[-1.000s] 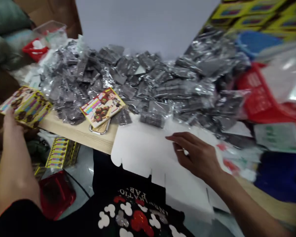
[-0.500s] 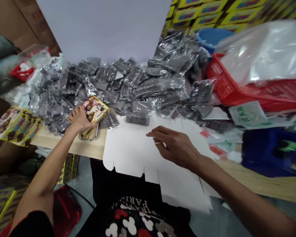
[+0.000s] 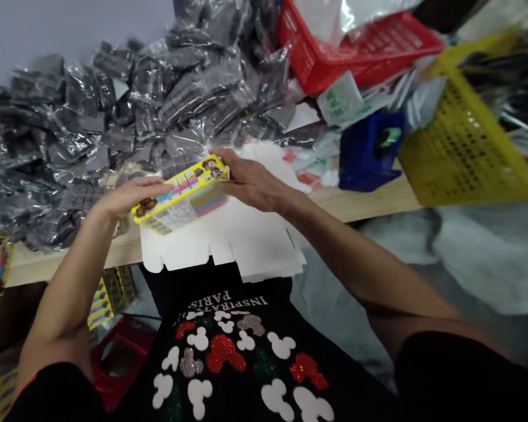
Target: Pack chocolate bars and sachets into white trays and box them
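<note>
A yellow printed carton (image 3: 182, 194) with cartoon pictures is held between both my hands above a stack of flat white die-cut card sheets (image 3: 237, 246). My left hand (image 3: 125, 199) grips its left end with fingers curled over the top. My right hand (image 3: 246, 179) grips its right end. The carton is tilted, with its right end higher. Behind it lies a big heap of grey pieces in clear plastic bags (image 3: 127, 111).
A wooden table edge (image 3: 369, 202) runs left to right. On it stand a red basket (image 3: 361, 47), a yellow basket (image 3: 466, 146) and a blue object (image 3: 367, 152) among paper packets. Below the table are yellow cartons (image 3: 110, 293) and a red stool (image 3: 121, 357).
My left hand picked the yellow carton off the table and brought it in front of me. My right hand left the white sheets and took hold of its other end. The view swung right.
</note>
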{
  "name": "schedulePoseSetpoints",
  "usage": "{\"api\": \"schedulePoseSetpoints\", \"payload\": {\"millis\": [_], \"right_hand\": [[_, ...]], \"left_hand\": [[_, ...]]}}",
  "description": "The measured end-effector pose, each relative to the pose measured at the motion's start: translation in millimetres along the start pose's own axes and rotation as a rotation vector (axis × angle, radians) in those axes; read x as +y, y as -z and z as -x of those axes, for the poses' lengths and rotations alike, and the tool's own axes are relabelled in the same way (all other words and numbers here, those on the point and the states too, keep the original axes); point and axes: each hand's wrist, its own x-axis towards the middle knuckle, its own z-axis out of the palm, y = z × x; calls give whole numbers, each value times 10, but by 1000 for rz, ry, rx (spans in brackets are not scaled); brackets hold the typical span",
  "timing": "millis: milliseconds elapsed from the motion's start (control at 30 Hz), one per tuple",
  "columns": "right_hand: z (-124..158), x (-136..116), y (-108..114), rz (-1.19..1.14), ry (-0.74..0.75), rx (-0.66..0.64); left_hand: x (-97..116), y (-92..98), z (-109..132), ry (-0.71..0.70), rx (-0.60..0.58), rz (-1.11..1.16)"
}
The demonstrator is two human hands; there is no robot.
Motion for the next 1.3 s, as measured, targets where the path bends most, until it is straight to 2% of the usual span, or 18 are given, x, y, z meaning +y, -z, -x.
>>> {"api": "schedulePoseSetpoints", "payload": {"millis": [100,133,233,333,433,533,700,867,1033,1100,1233,1300], "right_hand": [[-11,179,-170,-67,-69,47],[-16,186,-221,-91,-74,59],[-36,104,-298,-132,-65,76],[-75,2,-260,-122,-12,97],[-132,-24,-217,-75,65,115],[-158,7,-260,-36,113,96],[-110,68,-387,-8,114,64],[-123,88,-402,2,102,63],[-184,121,-415,-6,114,72],[-199,144,-421,-10,119,77],[-210,178,-427,-5,122,73],[-206,178,-427,1,124,71]], "left_hand": [[106,-66,22,-178,272,-349],[162,-123,67,-243,324,-458],[332,-340,154,-373,299,-669],[403,-452,92,-455,279,-710],[308,-448,-23,-570,404,-736],[100,-487,-97,-665,549,-754],[-146,-663,-98,-699,700,-745],[-179,-714,-132,-707,752,-766],[-219,-682,-205,-790,815,-827],[-235,-666,-215,-807,797,-810],[-233,-654,-191,-751,711,-782],[-219,-665,-169,-743,708,-803]]}}
